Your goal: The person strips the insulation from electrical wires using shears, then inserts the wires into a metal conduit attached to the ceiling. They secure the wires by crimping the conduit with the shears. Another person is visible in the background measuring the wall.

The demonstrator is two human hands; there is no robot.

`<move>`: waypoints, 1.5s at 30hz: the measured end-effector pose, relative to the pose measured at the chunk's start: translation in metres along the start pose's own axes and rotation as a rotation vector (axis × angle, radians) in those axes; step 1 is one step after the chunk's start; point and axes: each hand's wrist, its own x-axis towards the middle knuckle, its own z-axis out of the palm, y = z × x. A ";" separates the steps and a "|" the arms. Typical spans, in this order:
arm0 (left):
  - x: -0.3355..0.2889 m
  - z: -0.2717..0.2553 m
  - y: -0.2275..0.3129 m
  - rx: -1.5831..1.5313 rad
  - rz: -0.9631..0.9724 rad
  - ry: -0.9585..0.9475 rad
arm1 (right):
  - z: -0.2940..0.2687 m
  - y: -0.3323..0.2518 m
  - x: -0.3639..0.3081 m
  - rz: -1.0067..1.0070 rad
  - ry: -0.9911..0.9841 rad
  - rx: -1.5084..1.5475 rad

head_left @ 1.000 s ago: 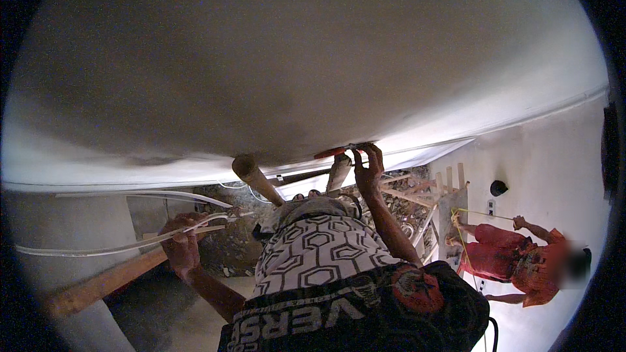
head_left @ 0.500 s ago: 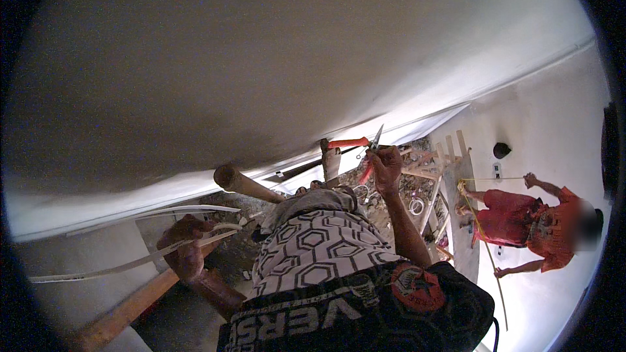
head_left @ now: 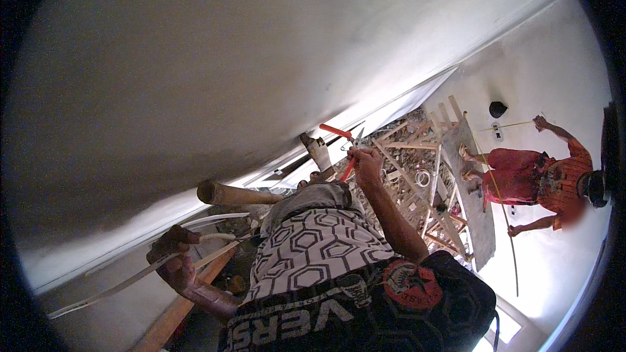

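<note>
My left hand (head_left: 175, 261) is closed around a pale, flat, flexible strip (head_left: 107, 293). The strip trails off to the lower left, and its other part curves back near my fingers. My right hand (head_left: 368, 168) grips a pair of red-handled snips (head_left: 336, 131) by the lower handle. Their metal blades point up and the handles are spread apart. Nothing shows between the blades. The snips are close to the wall, well away from the strip.
A plastered wall (head_left: 195, 58) fills the upper left. A round wooden post (head_left: 244, 194) and a timber beam (head_left: 173, 319) stand near me. Rubble and wooden framing lie below, with a white coil (head_left: 422, 178). At right, a co-worker (head_left: 521, 176) on a plank platform (head_left: 473, 202) holds a yellow tape measure.
The view has turned a little. My right hand and the snips appear further left and slightly lower, with the snips tilted differently. The co-worker's upper arm in the picture has risen.
</note>
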 end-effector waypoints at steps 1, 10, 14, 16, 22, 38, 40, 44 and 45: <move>0.001 0.002 0.002 -0.038 -0.022 0.001 | -0.006 0.003 0.001 0.038 0.007 -0.004; 0.000 0.009 0.002 -0.120 -0.037 0.064 | 0.021 -0.020 -0.035 -0.177 0.027 -0.187; 0.000 0.002 0.002 0.275 -0.090 0.060 | 0.044 -0.043 -0.045 -0.779 -0.111 -0.728; 0.001 0.001 0.002 0.205 -0.096 0.073 | 0.049 -0.049 -0.044 -0.973 -0.205 -0.809; 0.004 0.009 0.005 0.087 -0.073 0.093 | 0.062 -0.046 -0.035 -1.109 -0.321 -0.897; 0.000 0.007 0.011 0.309 0.038 0.013 | 0.058 0.003 0.002 -0.940 -0.501 -0.845; 0.000 0.006 0.013 0.350 -0.084 0.039 | 0.056 0.002 0.004 -0.866 -0.522 -0.857; 0.001 0.005 0.010 0.327 -0.180 0.072 | 0.053 -0.009 0.007 -0.870 -0.528 -1.029; 0.002 0.007 0.007 0.242 -0.128 0.083 | 0.052 -0.011 0.007 -0.841 -0.548 -1.037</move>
